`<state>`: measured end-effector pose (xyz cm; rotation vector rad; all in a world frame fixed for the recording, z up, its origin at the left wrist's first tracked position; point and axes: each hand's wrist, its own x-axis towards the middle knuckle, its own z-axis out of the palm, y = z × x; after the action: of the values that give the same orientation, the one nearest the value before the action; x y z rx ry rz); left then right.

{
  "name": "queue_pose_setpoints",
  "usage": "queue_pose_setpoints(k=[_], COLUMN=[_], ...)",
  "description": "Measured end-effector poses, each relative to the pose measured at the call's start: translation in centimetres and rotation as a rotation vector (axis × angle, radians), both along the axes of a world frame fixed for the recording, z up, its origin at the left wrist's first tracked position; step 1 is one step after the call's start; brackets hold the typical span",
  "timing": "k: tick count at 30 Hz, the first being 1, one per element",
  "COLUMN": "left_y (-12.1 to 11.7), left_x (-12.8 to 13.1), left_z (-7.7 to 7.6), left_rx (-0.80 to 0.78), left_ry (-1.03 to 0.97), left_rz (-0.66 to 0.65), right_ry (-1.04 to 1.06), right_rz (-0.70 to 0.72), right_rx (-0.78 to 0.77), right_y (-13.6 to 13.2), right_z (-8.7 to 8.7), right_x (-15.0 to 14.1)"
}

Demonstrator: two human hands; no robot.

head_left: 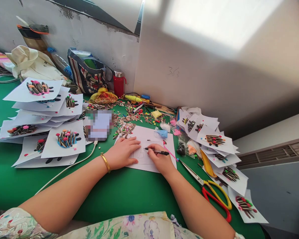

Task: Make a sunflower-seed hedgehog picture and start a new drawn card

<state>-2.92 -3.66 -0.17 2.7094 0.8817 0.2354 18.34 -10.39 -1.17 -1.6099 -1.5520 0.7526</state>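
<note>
My right fingers (152, 155) pinch a pen (161, 153); my left fingers (132, 147) lie spread on paper (142, 133). Far left, a bag (81, 79) holds something green (89, 63).

The camera, worn on the head, looks from near, forward and down, at the left hand (124, 152) and right hand (162, 161).

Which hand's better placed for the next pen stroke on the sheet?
Right, most likely: the right hand already has the black pen in its grip, tip over the sheet. The left hand lies spread on the sheet without a pen, better suited to steadying.
</note>
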Motion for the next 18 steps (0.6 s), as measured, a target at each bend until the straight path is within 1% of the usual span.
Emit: queue_pose_setpoints(k=[3,6,11,15,18], left_y=[0.0,0.0,0.0,0.0,0.0], left_x=[0.0,0.0,0.0,0.0,0.0], left_z=[0.1,0.1,0.1,0.3,0.3], left_rx=[-0.001,-0.002,-0.009,-0.011,-0.007], left_ry=[0.009,0.01,0.007,0.008,0.01], left_rz=[-0.003,-0.004,0.0,-0.002,-0.005], right_ry=[-0.005,-0.055,-0.217,-0.345,-0.399], right_rz=[-0.036,-0.076,-0.147,-0.169,-0.188], right_rx=[0.002,0.002,-0.005,-0.011,-0.023], right_y=[0.2,0.2,-0.2,-0.6,-0.7], right_z=[0.2,0.6,1.2,1.7,2.1], right_x=[0.5,0.8,1.1,1.2,1.3])
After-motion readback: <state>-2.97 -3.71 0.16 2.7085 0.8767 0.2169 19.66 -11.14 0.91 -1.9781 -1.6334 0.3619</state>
